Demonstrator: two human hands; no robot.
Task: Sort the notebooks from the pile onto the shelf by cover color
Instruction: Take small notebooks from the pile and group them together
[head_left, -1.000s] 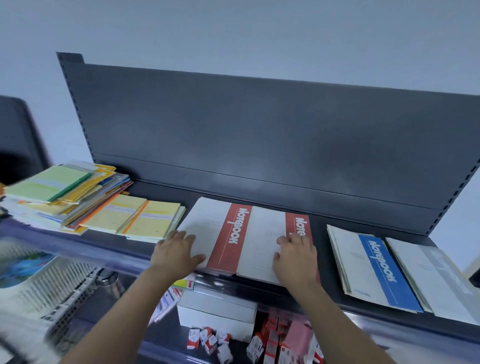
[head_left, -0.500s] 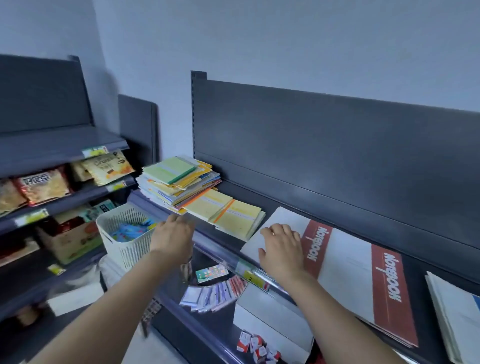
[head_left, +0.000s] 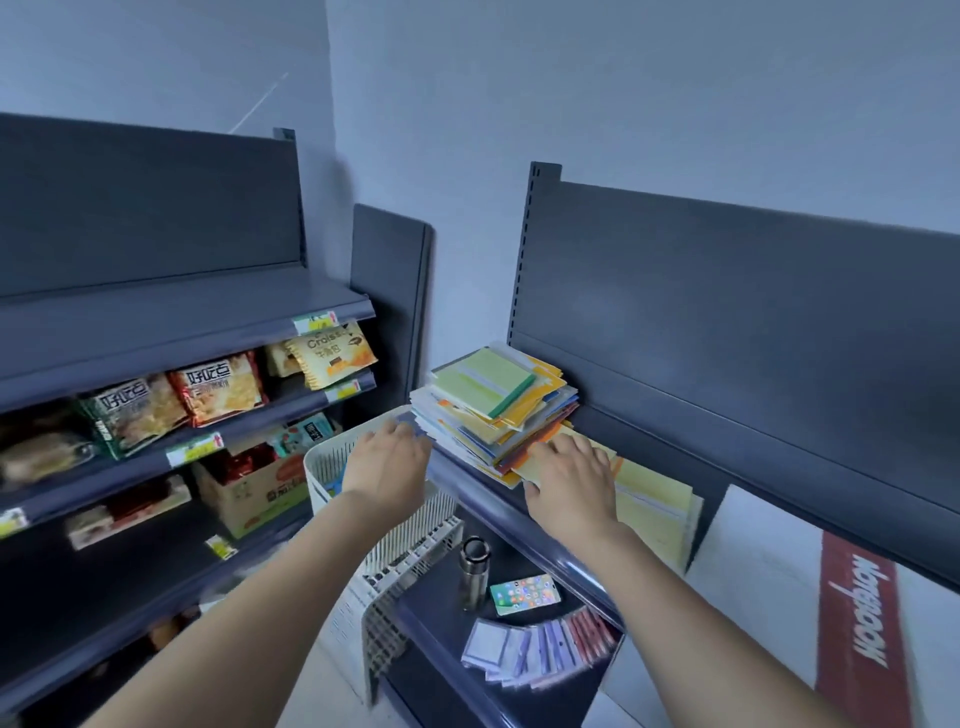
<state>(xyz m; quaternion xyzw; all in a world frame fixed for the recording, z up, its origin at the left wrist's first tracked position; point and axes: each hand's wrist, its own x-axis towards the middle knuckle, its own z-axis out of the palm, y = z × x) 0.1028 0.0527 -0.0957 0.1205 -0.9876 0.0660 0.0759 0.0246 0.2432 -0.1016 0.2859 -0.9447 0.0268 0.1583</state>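
A mixed pile of notebooks (head_left: 493, 410) with a green one on top lies at the left end of the dark shelf (head_left: 524, 512). Yellow notebooks (head_left: 654, 499) lie beside it to the right. White notebooks with a red band (head_left: 852, 613) lie further right. My left hand (head_left: 387, 462) hovers at the pile's left edge, fingers relaxed, holding nothing. My right hand (head_left: 569, 483) lies flat over the left yellow notebook, its fingertips at the pile's lower right corner.
A white plastic basket (head_left: 410, 545) stands below my left hand. On the lower shelf are a metal bottle (head_left: 474, 571), a phone (head_left: 524, 594) and small packets (head_left: 540, 649). Snack shelves (head_left: 197, 405) fill the left side. The shelf's dark back panel (head_left: 727, 322) rises behind the notebooks.
My view has swung left from the red-banded notebooks to the pile. Both hands left the red-banded notebooks and moved left to the pile and the yellow notebooks.
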